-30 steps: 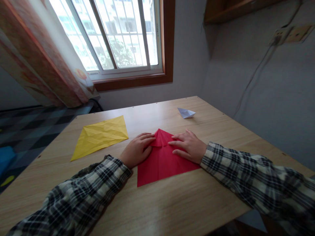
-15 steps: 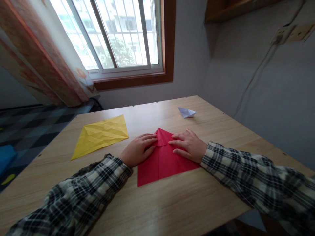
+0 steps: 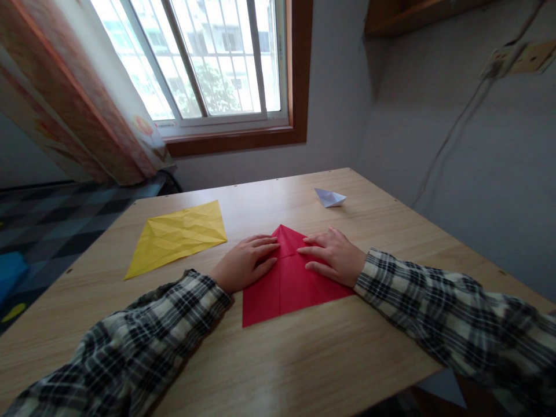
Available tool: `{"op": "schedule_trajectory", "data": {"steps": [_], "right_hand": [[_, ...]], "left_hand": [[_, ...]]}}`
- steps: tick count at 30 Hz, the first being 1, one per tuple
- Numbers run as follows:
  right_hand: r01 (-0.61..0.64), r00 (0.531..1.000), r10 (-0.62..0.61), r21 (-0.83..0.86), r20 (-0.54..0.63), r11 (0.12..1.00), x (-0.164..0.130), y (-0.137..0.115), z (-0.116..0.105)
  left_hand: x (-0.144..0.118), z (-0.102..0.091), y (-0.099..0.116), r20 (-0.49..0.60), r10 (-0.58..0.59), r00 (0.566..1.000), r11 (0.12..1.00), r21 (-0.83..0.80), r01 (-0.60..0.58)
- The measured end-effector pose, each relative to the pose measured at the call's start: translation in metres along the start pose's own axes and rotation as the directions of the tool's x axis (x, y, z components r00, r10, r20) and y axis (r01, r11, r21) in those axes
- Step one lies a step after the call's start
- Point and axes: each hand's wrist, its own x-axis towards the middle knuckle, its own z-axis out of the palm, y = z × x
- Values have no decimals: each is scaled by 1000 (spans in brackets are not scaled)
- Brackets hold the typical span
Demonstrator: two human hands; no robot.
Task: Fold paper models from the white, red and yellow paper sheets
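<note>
A red sheet of paper (image 3: 286,286), folded to a point at its far end, lies flat on the wooden table (image 3: 304,359) in front of me. My left hand (image 3: 243,263) rests on its left side with fingers stretched flat toward the tip. My right hand (image 3: 334,255) presses the right side the same way, fingers pointing left. The fingertips of both hands nearly meet over the small folded flap near the point. Neither hand grips anything.
A creased yellow paper square (image 3: 178,234) lies to the left on the table. A small white folded paper (image 3: 329,197) sits at the far right. Walls stand close behind and to the right; a window (image 3: 204,63) and curtain (image 3: 65,98) are beyond.
The small red flap near the tip has been pressed flatter under my fingertips. Both hands stay in almost the same place.
</note>
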Motion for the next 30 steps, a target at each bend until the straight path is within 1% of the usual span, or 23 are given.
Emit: {"op": "schedule_trajectory", "data": {"steps": [7,14,18,23,30], "right_hand": [[13,1000,-13,-9,7,1000,0,0,-1],[171,985,-171,25,22,985,0,0,2],[228,972,-229,32,43,973,-1,1,4],[253,966,-254,30,44,967,0,0,-1],[277,960,-279,53,38,960,0,-2,-5]], "left_hand": [[0,-1,1,-7,12,1000,1000,4,-12],[-1,-2,2,26,46,999,999,-13,-46],[-1,-3,3,42,66,997,998,-24,-65],[-1,-3,4,43,94,995,995,-24,-93],[-1,-5,5,74,139,988,990,-40,-136]]}}
